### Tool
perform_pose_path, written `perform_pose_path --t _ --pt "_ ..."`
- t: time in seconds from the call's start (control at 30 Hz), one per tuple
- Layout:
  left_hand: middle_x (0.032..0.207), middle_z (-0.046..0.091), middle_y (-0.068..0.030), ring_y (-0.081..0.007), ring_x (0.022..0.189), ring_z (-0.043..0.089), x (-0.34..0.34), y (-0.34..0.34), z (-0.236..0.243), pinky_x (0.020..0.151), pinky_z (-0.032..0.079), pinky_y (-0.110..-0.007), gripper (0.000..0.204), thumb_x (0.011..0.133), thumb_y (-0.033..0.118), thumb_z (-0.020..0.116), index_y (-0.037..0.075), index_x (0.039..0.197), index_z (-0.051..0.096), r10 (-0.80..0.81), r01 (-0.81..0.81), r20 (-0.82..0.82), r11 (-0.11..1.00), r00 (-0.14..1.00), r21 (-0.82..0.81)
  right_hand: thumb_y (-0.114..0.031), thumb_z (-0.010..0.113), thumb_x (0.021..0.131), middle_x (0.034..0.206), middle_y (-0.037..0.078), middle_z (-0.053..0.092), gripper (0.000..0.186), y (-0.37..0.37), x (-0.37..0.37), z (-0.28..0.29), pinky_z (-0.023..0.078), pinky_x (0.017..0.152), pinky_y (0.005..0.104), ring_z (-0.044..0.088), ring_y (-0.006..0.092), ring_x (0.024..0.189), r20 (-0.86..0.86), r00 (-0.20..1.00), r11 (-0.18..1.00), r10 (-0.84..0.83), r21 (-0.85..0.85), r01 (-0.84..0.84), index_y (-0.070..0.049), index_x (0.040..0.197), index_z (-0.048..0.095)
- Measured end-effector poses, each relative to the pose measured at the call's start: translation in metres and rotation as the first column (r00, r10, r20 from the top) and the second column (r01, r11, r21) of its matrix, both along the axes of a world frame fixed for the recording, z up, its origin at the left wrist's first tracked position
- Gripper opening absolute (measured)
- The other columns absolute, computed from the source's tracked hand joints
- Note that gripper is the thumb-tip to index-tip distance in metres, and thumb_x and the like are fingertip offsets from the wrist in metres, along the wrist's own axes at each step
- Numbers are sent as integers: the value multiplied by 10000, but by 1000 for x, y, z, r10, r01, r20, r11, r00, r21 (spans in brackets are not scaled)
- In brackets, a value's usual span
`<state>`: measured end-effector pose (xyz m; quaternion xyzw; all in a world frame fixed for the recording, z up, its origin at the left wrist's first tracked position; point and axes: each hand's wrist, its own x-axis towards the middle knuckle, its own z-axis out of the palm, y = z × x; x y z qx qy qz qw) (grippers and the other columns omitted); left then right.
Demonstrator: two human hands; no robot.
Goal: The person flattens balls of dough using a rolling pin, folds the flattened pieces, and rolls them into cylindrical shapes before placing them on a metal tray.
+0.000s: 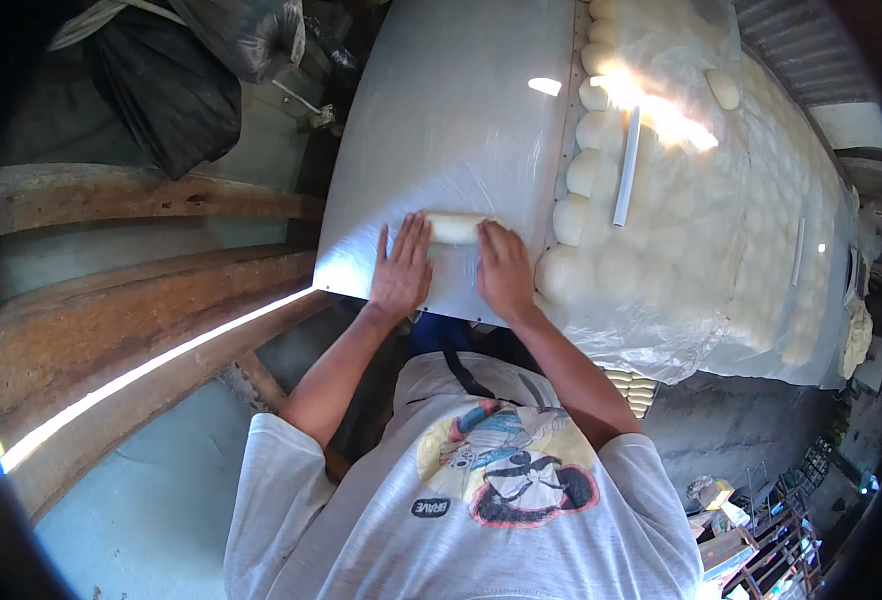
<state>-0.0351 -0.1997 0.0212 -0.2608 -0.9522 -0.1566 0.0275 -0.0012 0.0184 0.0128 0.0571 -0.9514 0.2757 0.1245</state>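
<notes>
A short, smooth roll of pale dough (456, 229) lies crosswise near the close end of a shiny metal-topped table (441, 120). My left hand (401, 268) rests flat at the dough's left end, fingers stretched out and thumb apart. At the other end, the fingertips of my right hand (504, 268) touch the dough, its fingers extended and slightly bent. Both palms face down, and neither hand wraps round the roll. To the right, many rounded dough balls (591, 172) sit in rows, mostly under a clear plastic sheet (701, 250).
A raised, riveted strip divides the metal top from the dough balls. On the plastic lies a narrow white strip (627, 165). Wooden beams (141, 290) run along the left, below a hanging black bag (166, 90). A cluttered rack (771, 550) stands at the lower right.
</notes>
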Motion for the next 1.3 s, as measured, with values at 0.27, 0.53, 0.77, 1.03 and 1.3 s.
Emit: perform_pose_path --t 0.27,0.53,0.77,1.03,1.3 --pt "1373 544 -111 -269 1340 480 -29 12 6 1181 274 -528 622 805 -16 569 36 1419 478 -24 60 216 985 976 -163 -30 614 806 1394 136 510 598 -3 -31 22 341 1104 526 495 272 1308 134 990 974 53 212 -81 -32 1399 531" --pt "1216 639 -161 -350 1147 587 -192 24 59 1006 450 -483 269 889 139 632 47 1141 608 70 -65 450 998 890 -27 -63 622 837 1246 100 662 358 11 -211 73 398 1072 510 582 293 1227 635 771 937 41 243 -251 -74 1190 682" --pt "1560 364 -279 -428 1473 317 -126 56 -32 1232 186 -527 842 910 445 598 -49 1531 317 -58 21 238 988 969 156 -279 483 945 1571 239 366 655 -40 -132 -47 218 1223 515 305 376 1487 184 980 972 79 202 -117 28 1512 367" --pt "1640 293 -153 -374 1546 153 -267 64 -19 1170 47 -715 883 917 621 518 96 1588 285 55 -41 79 984 995 -174 -461 426 968 1650 232 213 768 -31 -276 -31 54 1191 694 145 406 1543 256 965 880 -52 468 -77 -28 1582 266" --pt "1663 202 -185 -400 1548 112 -130 20 -34 1182 41 -700 952 876 677 527 60 1572 323 -102 174 427 976 898 -131 -475 472 961 1639 239 236 762 -48 -119 -57 134 1225 605 172 395 1538 343 938 811 45 536 -235 -32 1564 324"
